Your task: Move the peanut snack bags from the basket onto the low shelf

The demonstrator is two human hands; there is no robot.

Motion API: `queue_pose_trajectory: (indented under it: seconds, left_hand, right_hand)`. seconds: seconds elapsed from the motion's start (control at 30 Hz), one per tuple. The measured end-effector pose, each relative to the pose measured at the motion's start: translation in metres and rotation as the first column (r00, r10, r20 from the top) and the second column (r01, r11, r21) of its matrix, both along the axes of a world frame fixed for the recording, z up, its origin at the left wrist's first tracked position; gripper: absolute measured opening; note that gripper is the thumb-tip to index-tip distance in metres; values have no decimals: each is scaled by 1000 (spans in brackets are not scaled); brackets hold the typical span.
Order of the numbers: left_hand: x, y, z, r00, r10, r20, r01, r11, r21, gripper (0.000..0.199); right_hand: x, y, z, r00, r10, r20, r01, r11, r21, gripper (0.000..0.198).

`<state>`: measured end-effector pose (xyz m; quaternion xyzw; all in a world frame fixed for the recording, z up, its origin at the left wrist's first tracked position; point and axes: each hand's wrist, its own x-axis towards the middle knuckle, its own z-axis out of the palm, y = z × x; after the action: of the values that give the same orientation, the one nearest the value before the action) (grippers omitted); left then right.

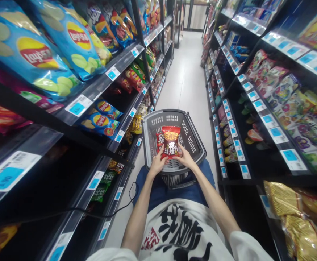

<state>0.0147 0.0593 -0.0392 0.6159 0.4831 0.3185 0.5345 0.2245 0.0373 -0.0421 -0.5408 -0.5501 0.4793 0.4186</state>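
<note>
Both my hands hold a red and dark brown snack bag point(171, 142) with round yellow nuts pictured on it, over a grey plastic shopping basket point(147, 125). My left hand point(158, 161) grips the bag's lower left side. On the lower right side, my right hand point(184, 157) has its fingers on the bag's edge. Beneath and to the left of it, another red packet point(159, 140) shows inside the basket, partly covered. The basket has slotted walls and stands in front of my knees, its handle folded down at the rim.
Shelves with blue chip bags point(42, 54) line the left, close by. The right shelves hold colourful candy bags point(288, 98) and gold packages point(291, 217). A pale tiled aisle floor point(181, 72) runs ahead. A black cable point(98, 216) crosses at lower left.
</note>
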Motion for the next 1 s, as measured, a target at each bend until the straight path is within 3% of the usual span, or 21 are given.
queue_pose_trajectory:
  seconds: [0.33,0.6,1.0]
  left_hand:
    - [1,-6,6,999,36,30,-35,999,-22,87]
    - [0,-5,-2,994,5,106,-4,1000,-3,89]
    - [0,-9,-3,988,38,147,-37,999,-11,96]
  right_hand:
    - [0,-1,-1,982,0,-188,-8,999,-43,118]
    - [0,-4,6,955,-16,-295,-6,997,-75,119]
    - [-2,-5,5,957,-35,-287,3,994,-112,110]
